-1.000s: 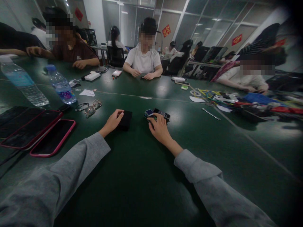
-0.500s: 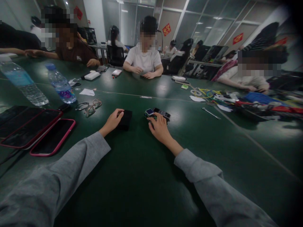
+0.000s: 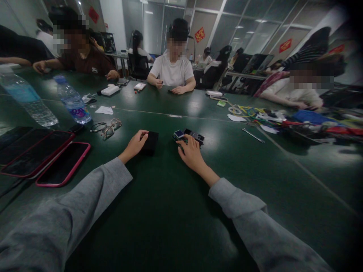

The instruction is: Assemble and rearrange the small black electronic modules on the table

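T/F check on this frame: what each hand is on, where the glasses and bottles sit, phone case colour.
1. The left hand rests on a small black box. True.
2. The right hand holds a water bottle. False: its fingertips touch a small electronic module.
3. The glasses lie on the green table, left of the black box. True.
4. The phones have blue cases. False: the cases are red-pink.
5. Both water bottles lie flat. False: they stand upright.

Bare table (image 3: 170, 211) runs along the near edge and to the right. Phones (image 3: 45, 158), bottles (image 3: 72, 100) and glasses (image 3: 109, 127) block the left edge; a tool clutter (image 3: 283, 122) crowds the far right corner.
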Tool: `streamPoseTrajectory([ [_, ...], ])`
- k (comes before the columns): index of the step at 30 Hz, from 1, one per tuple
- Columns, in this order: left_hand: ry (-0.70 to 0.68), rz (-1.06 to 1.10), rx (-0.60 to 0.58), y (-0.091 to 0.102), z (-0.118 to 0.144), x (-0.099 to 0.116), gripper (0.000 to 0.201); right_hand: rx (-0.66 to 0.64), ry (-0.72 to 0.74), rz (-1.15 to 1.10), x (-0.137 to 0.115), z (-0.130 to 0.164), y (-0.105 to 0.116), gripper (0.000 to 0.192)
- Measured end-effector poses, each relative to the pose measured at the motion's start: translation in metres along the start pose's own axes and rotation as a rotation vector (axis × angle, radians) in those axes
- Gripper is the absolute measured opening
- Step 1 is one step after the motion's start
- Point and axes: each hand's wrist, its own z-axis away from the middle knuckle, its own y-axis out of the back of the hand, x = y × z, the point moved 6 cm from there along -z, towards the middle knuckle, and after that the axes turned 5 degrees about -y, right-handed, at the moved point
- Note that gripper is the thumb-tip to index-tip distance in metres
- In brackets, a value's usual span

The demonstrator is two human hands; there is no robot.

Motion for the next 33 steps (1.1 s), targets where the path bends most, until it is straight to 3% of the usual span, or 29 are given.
streamPoseTrajectory([
  [23,0.006,0.003,0.005,-0.0013,-0.0022,-0.0081,0.036,0.000,-0.006,0.004,-0.0003,0.0001,-0.0001,0.031],
  [33,0.001,0.005,0.006,-0.0006,-0.0009,-0.0022,0.035,-0.001,-0.006,0.014,0.0001,0.0001,-0.0005,0.031],
])
